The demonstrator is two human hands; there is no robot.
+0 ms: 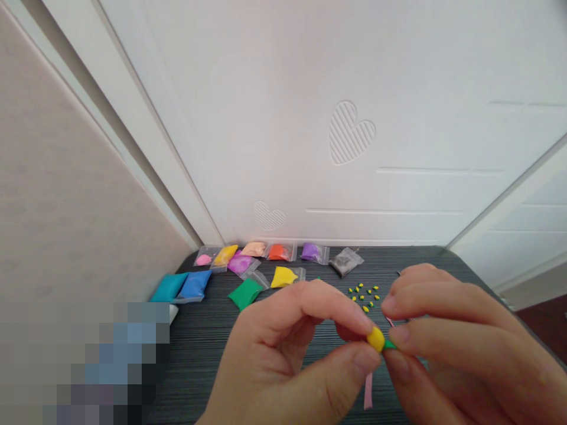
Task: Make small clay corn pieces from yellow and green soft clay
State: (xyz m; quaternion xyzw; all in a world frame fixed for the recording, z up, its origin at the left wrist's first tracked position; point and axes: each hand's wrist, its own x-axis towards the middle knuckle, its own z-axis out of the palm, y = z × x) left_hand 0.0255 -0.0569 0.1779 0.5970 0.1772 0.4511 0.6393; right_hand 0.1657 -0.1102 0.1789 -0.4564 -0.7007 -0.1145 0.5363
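Between the thumb and forefinger of my left hand (287,348) is a rounded yellow clay piece (375,339). My right hand (465,348) pinches a small pointed green clay piece (389,344), which touches the yellow one at its right end. Both hands are raised over the dark table, close together. Just behind them lie several tiny yellow-and-green clay bits (362,297). Below my left fingertips a flat pink strip (368,392) shows, its upper part hidden by the hand.
Zip bags of coloured clay line the dark ridged table (190,354): green (245,293), yellow (282,277), blue (195,285), teal (168,287), purple (312,252), grey (344,262) and others. A white panel with embossed hearts (352,133) rises behind. Thin tools lie partly hidden by my right hand.
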